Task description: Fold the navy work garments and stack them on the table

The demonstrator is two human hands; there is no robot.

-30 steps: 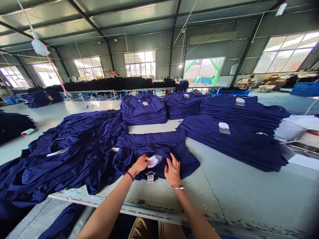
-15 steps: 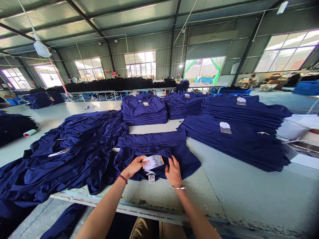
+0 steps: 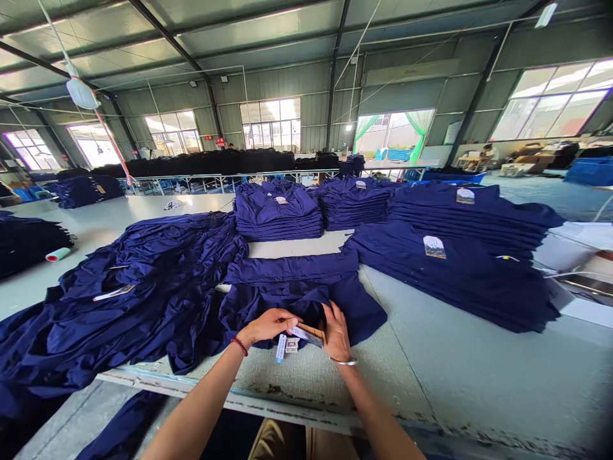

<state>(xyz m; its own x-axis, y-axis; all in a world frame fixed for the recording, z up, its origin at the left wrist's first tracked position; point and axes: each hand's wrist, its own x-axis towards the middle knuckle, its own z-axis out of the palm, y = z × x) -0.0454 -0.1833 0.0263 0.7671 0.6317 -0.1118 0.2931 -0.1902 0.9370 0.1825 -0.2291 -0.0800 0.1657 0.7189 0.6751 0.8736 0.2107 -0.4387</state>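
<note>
A cardboard hang tag (image 3: 310, 336) is pinched in my left hand (image 3: 269, 324), tilted so its printed face shows only at a slant. My right hand (image 3: 337, 333) rests on the navy garment (image 3: 364, 313), fingers stretched out flat, beside the tag's right end; its thumb is hard to see. The garment lies folded in front of me, its waistband-like band (image 3: 292, 269) across the far side. Below the tag hang a white label (image 3: 292, 345) with a dark print and a narrow white-and-blue strip (image 3: 281, 349).
Loose navy garments (image 3: 158, 287) heap up at left. Folded stacks stand behind (image 3: 280, 217) and at right (image 3: 445, 275), some with tags on top. A thread cone (image 3: 58, 255) lies far left. The table's front edge (image 3: 268, 402) runs close to me.
My left hand has tipped the hang tag from face-up to nearly edge-on and shifted it slightly right and down. The narrow strip now hangs lower left. My right hand has barely moved.
</note>
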